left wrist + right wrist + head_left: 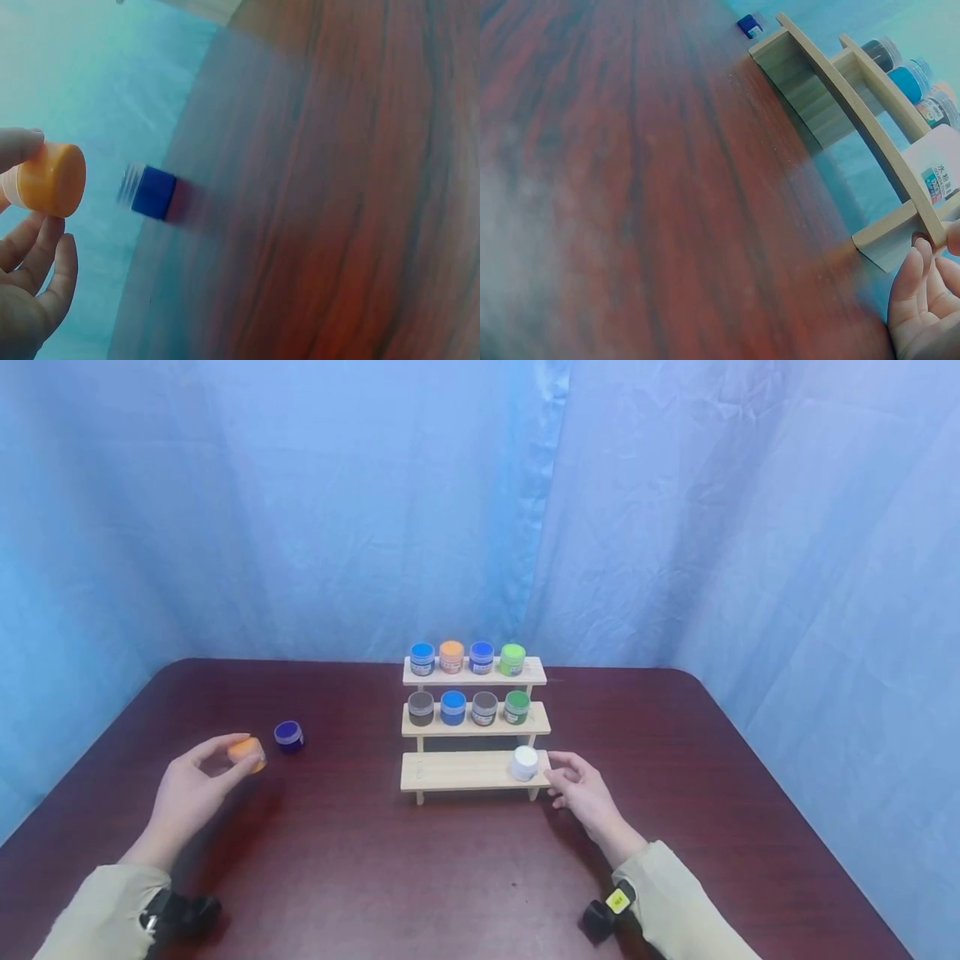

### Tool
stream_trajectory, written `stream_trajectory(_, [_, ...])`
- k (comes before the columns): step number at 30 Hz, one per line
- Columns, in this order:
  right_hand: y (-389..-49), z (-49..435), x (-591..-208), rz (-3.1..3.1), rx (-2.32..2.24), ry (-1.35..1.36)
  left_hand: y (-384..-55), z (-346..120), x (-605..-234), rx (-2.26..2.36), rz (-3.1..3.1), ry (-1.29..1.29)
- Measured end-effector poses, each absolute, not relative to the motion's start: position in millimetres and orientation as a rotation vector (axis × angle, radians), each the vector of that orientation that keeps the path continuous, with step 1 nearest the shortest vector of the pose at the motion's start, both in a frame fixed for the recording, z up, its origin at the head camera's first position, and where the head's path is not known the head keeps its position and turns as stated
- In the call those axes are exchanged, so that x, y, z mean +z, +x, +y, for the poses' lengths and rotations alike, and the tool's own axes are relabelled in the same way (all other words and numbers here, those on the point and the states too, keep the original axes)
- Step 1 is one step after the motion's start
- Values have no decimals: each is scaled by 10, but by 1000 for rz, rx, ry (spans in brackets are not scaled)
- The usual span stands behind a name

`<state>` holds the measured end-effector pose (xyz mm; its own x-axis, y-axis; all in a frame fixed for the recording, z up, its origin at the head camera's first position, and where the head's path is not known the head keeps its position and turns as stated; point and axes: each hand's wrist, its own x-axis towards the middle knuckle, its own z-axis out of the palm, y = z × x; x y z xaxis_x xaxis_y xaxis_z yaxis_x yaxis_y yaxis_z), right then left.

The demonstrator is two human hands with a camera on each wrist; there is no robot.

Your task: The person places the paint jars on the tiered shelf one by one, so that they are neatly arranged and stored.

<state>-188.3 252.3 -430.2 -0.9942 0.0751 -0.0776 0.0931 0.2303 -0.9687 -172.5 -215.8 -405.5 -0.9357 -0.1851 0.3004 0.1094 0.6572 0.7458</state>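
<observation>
My left hand (191, 789) pinches an orange paint jar (249, 753) between thumb and fingers, over the left side of the table. In the left wrist view the orange jar (56, 180) is tilted on its side in the grasp. Just beyond it stands a dark blue paint jar (288, 737). At the right end of the lowest step of a three-tier wooden stand (457, 770), my right hand (588, 793) holds the board's end. Thumb and fingertips (909, 276) meet around that corner in the right wrist view. Beside them, a white paint jar (525, 763) sits on this step.
On the stand's top step is a row of blue, orange, violet-blue and light green jars (513, 660). The middle step bears dark, blue and green jars (517, 707). A dark red wooden table (465, 877) lies beneath, with a blue curtain (360, 510) behind.
</observation>
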Motion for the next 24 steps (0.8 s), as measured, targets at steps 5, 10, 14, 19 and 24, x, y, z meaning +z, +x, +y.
stream_trajectory(5, [-1875,2527,-4295,2452,-1925,167,-1693,-2050,-4042,-1225,-2460,23])
stream_trajectory(10, [-1869,2530,-4286,2464,-1912,155,-1671,-1948,-4032,-1251,-2440,24])
stream_trajectory(14, [-1869,2529,-4291,2464,-1918,153,-1660,-1885,-4042,-1293,-2429,34])
stream_trajectory(19, [-1870,2524,-4305,2453,-1930,161,-1651,-1816,-4076,-1339,-2412,26])
stream_trajectory(24, [-1875,2527,-4309,2455,-1941,158,-1671,-1747,-4099,-1337,-2419,17])
